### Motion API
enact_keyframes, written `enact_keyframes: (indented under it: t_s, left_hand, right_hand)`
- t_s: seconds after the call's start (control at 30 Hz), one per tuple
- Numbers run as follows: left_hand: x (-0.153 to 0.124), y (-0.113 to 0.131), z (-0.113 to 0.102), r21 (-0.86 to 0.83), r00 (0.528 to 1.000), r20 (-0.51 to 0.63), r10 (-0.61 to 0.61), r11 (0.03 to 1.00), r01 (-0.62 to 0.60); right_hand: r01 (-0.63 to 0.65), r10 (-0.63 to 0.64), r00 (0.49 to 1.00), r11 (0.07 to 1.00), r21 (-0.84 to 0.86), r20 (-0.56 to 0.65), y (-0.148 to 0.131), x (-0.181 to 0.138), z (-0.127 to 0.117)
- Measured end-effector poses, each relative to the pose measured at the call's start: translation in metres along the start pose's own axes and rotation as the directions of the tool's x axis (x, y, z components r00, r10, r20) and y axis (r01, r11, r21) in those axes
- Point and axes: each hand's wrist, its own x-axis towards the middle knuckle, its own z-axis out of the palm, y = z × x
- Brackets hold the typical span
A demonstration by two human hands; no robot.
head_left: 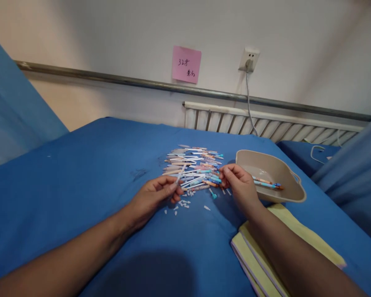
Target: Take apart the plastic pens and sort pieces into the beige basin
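Observation:
My left hand (163, 189) pinches a pale, slim pen barrel (181, 173) between thumb and fingers, tilted up over the pile. Across from it, my right hand (238, 181) has thumb and fingertips pressed together at the pile's right side; what they hold, if anything, is too small to make out. Between and behind the hands lies a spread of pen parts (188, 159), with white tubes, pale barrels and orange and blue pieces. Several small white cone-shaped tips (184, 203) lie loose nearer me, beside a teal pen piece (213, 194).
A beige plastic basin (267, 159) stands at right, with a few pens (264, 183) in it. A folded yellow cloth (262, 264) lies under my right forearm. Blue sheet (80, 173) covers the surface. Behind are a metal rail (126, 81), a radiator (219, 119) and a plugged-in cord (249, 97).

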Motion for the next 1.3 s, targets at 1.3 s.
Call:
enact_keyframes:
  t_s: [1.3]
  left_hand:
    - [0.010, -0.009, -0.011, -0.006, 0.998, 0.027, -0.063, 0.998, 0.063]
  right_hand:
    - [0.521, 0.170, 0.802, 0.272, -0.809, 0.573, 0.011, -0.014, 0.012]
